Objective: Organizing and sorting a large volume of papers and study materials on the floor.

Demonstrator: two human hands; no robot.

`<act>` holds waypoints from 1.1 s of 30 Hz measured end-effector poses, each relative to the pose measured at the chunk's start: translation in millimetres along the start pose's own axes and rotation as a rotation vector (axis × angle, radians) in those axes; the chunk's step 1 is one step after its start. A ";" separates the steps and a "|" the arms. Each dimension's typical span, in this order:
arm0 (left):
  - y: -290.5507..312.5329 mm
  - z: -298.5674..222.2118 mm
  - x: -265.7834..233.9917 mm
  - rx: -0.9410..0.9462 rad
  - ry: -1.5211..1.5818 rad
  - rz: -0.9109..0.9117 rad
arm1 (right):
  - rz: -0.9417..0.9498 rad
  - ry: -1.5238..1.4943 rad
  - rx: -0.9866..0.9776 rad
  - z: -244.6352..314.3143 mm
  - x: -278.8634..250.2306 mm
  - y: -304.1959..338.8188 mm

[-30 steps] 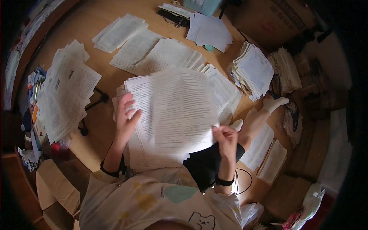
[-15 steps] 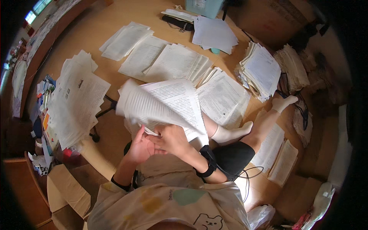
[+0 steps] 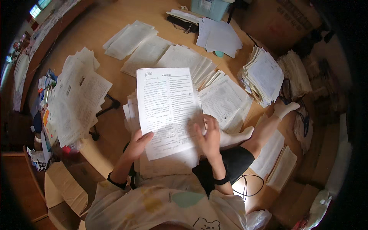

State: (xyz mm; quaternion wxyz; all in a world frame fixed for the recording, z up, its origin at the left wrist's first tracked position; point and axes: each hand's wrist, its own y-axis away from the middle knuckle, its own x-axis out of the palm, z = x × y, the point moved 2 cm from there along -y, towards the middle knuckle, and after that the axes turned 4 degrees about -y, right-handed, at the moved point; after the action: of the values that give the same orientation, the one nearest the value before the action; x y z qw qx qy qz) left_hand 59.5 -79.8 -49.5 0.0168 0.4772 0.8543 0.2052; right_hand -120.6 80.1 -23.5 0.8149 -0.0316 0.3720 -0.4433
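A printed sheet (image 3: 163, 103), perhaps with others beneath it, lies flat over my lap. My left hand (image 3: 138, 145) is closed on its lower left edge, thumb on top and fingers underneath. At the lower right edge is my right hand (image 3: 209, 136), its fingers bent and thumb apart, with nothing visibly gripped; whether it touches the sheet is unclear. More paper (image 3: 166, 166) rests on my lap below the sheet, and the edges of other pages (image 3: 131, 111) stick out at its left.
Fanned paper piles (image 3: 182, 59) lie ahead on the floor, with another large pile (image 3: 76, 96) at left. A thick stack (image 3: 264, 74) stands at right near my socked foot (image 3: 285, 109). A cardboard box (image 3: 67, 188) sits lower left, a black cable (image 3: 249, 186) lower right.
The page that was folding over in a blur now lies flat. My hands, together before, have parted: the left to the sheet's left edge, the right to its right edge.
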 end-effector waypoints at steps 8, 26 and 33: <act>-23.8 -35.6 32.2 0.105 -0.104 0.134 | 0.072 -0.782 0.695 -70.9 -20.0 -1.8; -59.1 -20.1 -10.6 0.401 -1.241 -0.444 | -0.905 -0.210 0.757 -478.7 -183.1 -60.0; -68.2 -26.0 -9.9 0.328 -0.912 -0.456 | -0.648 0.030 0.559 -312.5 -168.4 -105.5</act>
State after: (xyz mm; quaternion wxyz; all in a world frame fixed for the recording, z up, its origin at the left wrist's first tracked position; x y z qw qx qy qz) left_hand 3.9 -128.1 -52.4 0.3556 0.3165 0.8632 -0.1682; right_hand -448.2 228.9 -111.2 0.6052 0.0817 0.2201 -0.7606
